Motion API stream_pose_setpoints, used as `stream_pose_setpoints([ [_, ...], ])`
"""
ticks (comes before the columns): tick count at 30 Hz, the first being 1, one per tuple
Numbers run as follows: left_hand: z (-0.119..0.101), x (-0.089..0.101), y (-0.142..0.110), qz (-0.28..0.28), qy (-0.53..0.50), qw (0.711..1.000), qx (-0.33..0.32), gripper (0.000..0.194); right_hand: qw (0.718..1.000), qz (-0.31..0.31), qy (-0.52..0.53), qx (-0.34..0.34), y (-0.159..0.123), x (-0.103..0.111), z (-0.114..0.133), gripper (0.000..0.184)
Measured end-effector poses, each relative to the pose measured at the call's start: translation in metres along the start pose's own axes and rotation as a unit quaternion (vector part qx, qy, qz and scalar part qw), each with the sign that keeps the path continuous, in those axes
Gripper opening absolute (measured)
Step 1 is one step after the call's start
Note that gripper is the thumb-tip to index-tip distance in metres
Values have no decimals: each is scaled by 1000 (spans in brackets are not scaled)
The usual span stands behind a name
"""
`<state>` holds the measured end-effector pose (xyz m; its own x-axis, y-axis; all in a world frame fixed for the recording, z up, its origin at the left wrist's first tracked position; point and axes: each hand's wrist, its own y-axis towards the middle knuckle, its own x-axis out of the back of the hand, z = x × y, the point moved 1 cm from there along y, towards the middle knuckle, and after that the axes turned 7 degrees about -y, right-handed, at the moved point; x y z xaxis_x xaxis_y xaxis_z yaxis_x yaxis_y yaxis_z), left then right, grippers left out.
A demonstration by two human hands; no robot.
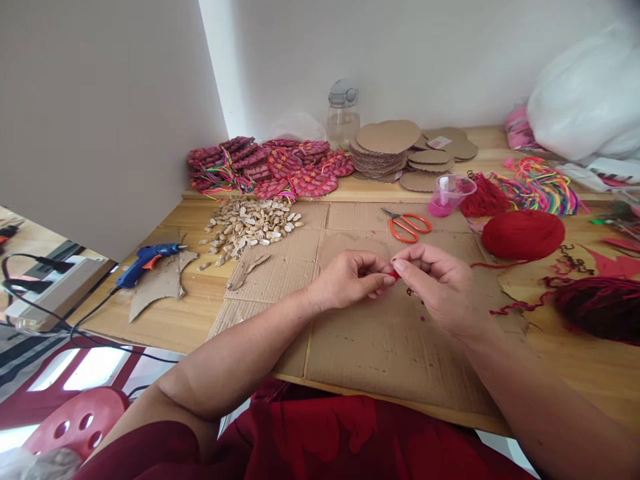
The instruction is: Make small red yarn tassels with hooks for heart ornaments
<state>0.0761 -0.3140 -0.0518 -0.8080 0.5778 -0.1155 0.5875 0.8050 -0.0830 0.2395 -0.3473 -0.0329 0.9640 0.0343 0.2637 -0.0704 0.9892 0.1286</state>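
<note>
Above the cardboard sheet [360,347], my left hand [350,279] and my right hand [440,283] meet fingertip to fingertip. Both pinch a small red piece [395,274], mostly covered by the fingers, so its kind is unclear. Just beyond the hands lie orange-handled scissors [404,227]. A round cardboard disc [345,245] rests partly behind my left hand. To the right sits a ball of red yarn [523,235], with a strand trailing towards my right hand. Small dark bits lie on the sheet beneath the fingers.
Peanut shells [257,227] are heaped at the left, near a blue glue gun [145,263] and its cord. Behind stand decorated pink pieces [300,170], stacked cardboard discs [383,150], a bottle [343,113] and a plastic cup [453,193]. Dark red yarn [600,308] lies right.
</note>
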Motion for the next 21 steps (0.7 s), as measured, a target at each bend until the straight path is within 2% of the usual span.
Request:
stream_pose_setpoints([
  [2, 0, -1, 0, -9, -5, 1000, 0, 21, 1000, 0, -3, 4, 0, 0, 1, 10],
  [4, -1, -1, 0, -11, -22, 1000, -10, 24, 1000, -26, 1, 8, -1, 1, 2, 10],
  [8, -5, -2, -2, -7, -51, 999, -14, 39, 998, -61, 7, -9, 0, 4, 1, 13],
  [12, -7, -2, -1, 21, -88, 995, 37, 40, 996, -65, 50, -36, 4, 4, -4, 15],
  [15, -6, -1, 1, 22, -115, 991, 70, 43, 992, -61, 89, -68, 6, 4, -8, 16],
  [21, -1, -3, 2, 43, -106, 988, 99, 40, 994, -48, 72, -71, 8, 1, -9, 16],
])
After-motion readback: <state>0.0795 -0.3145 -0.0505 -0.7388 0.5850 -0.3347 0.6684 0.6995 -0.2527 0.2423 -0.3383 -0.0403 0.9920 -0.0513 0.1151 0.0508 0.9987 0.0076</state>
